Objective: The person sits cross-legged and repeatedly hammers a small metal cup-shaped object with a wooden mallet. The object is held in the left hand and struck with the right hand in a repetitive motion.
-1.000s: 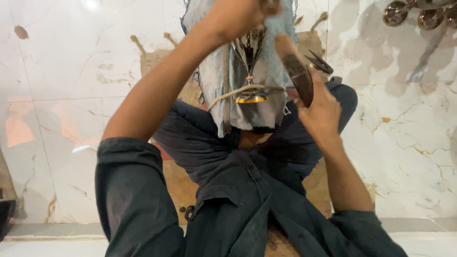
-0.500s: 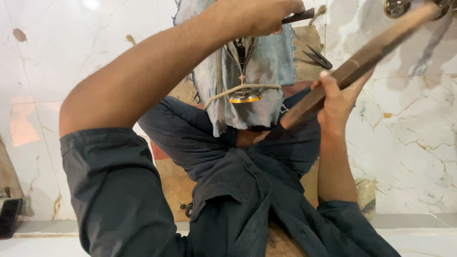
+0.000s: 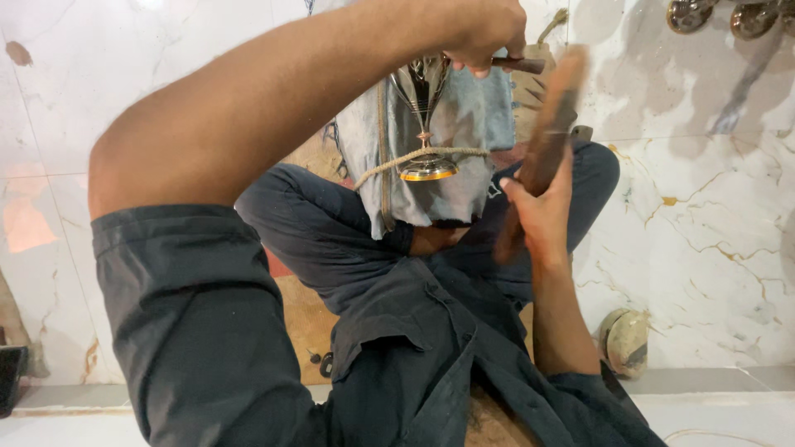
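I sit cross-legged on a brown mat [image 3: 300, 314] on a marble floor. My left hand [image 3: 484, 33] reaches forward and is closed on a dark tool handle [image 3: 517, 64] held against a shiny metal goblet [image 3: 424, 116]. The goblet lies on a grey-blue cloth [image 3: 464, 165] and is bound by a rope [image 3: 431, 154]. My right hand [image 3: 538, 211] grips a long wooden bar [image 3: 542, 149], raised and motion-blurred, just right of the goblet.
Shiny metal pieces [image 3: 720, 15] lie on the floor at the top right. A round dull metal object [image 3: 625, 341] sits by my right elbow. A dark object [image 3: 10, 377] shows at the left edge. White marble tiles [image 3: 704, 215] surround the mat.
The wooden bar has swung from pointing up-right to nearly upright beside the goblet. My left arm stays stretched over the goblet with the tool.
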A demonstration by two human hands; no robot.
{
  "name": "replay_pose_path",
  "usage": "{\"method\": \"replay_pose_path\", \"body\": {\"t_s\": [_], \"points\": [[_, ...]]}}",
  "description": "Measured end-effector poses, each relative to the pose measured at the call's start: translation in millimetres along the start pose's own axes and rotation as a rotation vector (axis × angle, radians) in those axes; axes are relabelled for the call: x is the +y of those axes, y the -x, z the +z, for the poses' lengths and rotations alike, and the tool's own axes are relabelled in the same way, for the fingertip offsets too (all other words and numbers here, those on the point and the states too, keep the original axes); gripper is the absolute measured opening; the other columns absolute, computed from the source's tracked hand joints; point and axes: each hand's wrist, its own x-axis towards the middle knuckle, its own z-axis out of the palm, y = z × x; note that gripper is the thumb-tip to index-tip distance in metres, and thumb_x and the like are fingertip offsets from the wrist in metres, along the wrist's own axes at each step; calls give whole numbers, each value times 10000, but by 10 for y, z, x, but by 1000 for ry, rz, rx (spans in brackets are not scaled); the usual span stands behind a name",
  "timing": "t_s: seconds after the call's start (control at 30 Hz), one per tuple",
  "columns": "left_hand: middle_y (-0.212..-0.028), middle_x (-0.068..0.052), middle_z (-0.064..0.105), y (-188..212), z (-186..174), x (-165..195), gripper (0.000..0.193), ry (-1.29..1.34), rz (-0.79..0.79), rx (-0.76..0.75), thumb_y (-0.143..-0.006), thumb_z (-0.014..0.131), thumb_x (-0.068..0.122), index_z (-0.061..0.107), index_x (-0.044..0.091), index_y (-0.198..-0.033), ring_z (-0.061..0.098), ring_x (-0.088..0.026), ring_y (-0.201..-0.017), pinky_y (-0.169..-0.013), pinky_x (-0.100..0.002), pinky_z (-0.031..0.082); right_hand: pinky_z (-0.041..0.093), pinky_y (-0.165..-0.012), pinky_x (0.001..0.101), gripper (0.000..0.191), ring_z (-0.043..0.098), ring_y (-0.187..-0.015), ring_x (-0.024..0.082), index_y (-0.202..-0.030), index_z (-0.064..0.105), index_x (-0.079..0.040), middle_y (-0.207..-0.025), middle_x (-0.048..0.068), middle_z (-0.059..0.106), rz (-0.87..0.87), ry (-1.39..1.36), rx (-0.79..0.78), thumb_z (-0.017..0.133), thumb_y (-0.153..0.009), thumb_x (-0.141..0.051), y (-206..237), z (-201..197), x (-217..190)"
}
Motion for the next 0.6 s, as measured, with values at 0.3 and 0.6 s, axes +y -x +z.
{"method": "replay_pose_path", "body": {"t_s": [0.3,0.6], "points": [[-772,-98,743,71,-38,-52,351,82,48,-44,-853,777,35,748,122,-1192,701,-182,-598,-492,-367,553,575,-793,330,976,678,-908,191,-1639,252,-91,-1108,62,645,-82,247,-15,748,-824,111,87,77,46],[-924,-201,745,562,-8,-18,499,-115,97,487,-854,783,125,651,66,-1331,731,-297,-738,-609,-458,575,581,-931,394,1015,646,-1142,290,-1625,248,-65,-1265,198,591,-423,562,71,865,-828,58,-95,-69,-105]]}}
